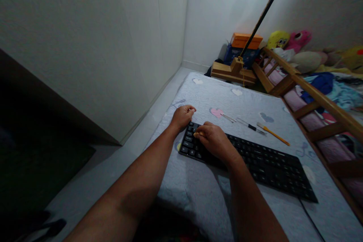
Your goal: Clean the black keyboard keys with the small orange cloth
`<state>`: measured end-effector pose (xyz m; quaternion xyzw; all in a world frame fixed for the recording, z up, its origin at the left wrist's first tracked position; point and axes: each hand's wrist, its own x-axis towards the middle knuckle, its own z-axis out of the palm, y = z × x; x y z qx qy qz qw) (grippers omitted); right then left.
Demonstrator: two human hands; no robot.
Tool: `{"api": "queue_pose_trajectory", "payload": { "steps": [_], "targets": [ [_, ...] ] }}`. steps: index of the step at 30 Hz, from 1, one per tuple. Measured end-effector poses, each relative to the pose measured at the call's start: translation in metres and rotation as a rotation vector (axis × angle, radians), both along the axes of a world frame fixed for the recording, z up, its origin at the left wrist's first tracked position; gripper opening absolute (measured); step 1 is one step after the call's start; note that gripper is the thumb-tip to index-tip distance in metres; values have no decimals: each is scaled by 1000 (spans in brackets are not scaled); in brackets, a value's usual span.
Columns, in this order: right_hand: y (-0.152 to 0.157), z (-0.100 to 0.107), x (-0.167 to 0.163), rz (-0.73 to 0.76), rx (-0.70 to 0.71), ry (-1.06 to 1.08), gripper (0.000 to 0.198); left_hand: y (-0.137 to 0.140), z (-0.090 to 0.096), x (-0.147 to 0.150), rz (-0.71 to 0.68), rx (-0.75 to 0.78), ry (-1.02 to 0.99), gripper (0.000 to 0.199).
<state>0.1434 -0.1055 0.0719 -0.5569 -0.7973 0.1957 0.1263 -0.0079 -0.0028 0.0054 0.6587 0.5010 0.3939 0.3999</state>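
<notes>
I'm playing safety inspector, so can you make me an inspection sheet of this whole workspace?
Surface: pale heart-patterned cloth.
Job's things: black keyboard; beyond it, thin white sticks, a slim black-and-metal tool and an orange-handled brush.
Clutter: soft toys and blue fabric beyond the wooden rail.
Grips: left grip at the keyboard's far left corner; right grip over its left part, something yellowish at the tips, unclear what.
Cables: black cable from the keyboard's right end.
Surroundings: pale wall, orange box, wooden stand.
</notes>
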Motion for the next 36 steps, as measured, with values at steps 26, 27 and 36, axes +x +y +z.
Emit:
{"api": "queue_pose_trajectory", "payload": {
  "steps": [26,27,36],
  "targets": [
    [-9,-5,-15,174,13,139,16,2,-3,2,-4,9,10,33],
    [-8,-7,-19,178,28,136,17,2,-3,2,-4,12,10,33],
    [-13,1,-12,191,-19,10,19,0,3,2,5,15,31,33]
  ]
}}
